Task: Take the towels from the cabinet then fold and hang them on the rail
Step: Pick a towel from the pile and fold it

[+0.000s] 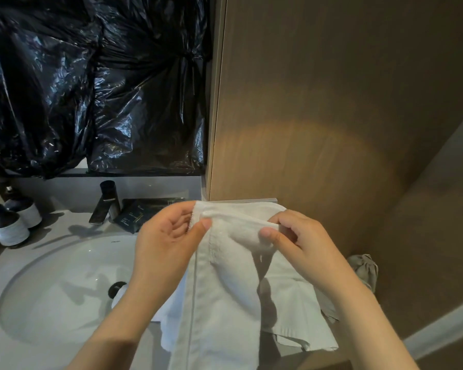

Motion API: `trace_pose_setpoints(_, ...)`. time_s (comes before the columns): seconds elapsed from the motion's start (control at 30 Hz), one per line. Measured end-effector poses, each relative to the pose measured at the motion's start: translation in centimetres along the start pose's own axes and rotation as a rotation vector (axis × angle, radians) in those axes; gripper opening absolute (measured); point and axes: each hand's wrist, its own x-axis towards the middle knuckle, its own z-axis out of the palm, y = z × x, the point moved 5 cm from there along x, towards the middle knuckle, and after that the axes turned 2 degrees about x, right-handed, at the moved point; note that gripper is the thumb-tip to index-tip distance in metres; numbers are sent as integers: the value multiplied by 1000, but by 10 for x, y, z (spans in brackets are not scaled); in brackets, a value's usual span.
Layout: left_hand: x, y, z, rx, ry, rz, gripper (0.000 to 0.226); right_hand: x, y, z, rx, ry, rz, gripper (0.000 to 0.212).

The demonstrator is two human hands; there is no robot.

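I hold the white towel (233, 276) up by its top edge over the counter, between the sink and the wood panel. My left hand (169, 236) pinches one end of that edge under the thumb, and my right hand (292, 241) pinches the other end with curled fingers. The rest hangs down and runs out of the bottom of the view. Under it a second pale cloth (305, 332) lies crumpled; I cannot tell whether that is another towel.

The dark packets (142, 212) by the black faucet (106, 204) carry small light print, and the white basin (51, 289) has a mark on its rim, both too small to read. The two dark bottles (7, 225) have plain white bands.

Black plastic sheeting (91, 84) hangs behind the grey counter (8, 351). The brown wood panel (318, 102) fills the right side. A grey bag (364, 268) is half hidden behind my right wrist.
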Motion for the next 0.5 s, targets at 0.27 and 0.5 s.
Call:
trace_pose_setpoints(0.27,20,25,-22,466,117,248,12,3,-19,-31,-355,94,-186,39)
trace_pose_setpoints(0.5,23,36,-29,531,163,315,12,12,-38,-42,-409,141,-255,30)
